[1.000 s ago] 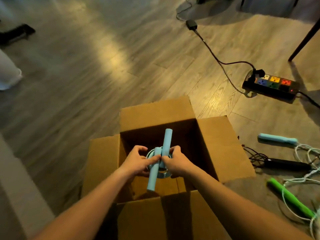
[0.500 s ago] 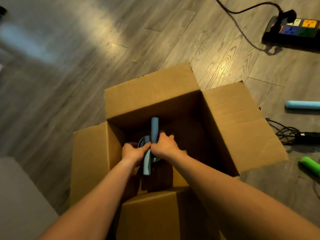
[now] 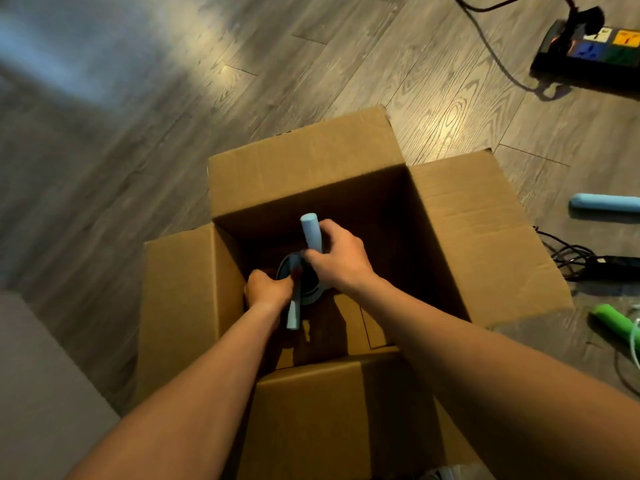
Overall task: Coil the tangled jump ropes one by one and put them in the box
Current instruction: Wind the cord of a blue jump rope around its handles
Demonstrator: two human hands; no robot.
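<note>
**In the box: setting the coiled rope down**

Inside the box (image 3: 304, 161), in the head view, both my hands are below its rim. My right hand (image 3: 337, 258) is curled round the upper handle (image 3: 311, 230), which sticks up toward the box's far wall. My left hand (image 3: 268, 289) grips the lower handle (image 3: 293, 313), which points at the near wall. Between them sits the coil (image 3: 313, 297), a dark ring low in the box. I cannot tell whether it touches the bottom.

To do this well, I judge I should hold both handles pinned across the loops until the coil lies flat. Then I should let go with both hands together, so the loops do not spring apart.

I see nothing in the box but this rope, though its far corners are dark.

Right of the box, on the floor (image 3: 173, 133), lie a blue handle (image 3: 606, 203), a black rope (image 3: 588, 263) and a green handle (image 3: 613, 322), not yet coiled.
</note>
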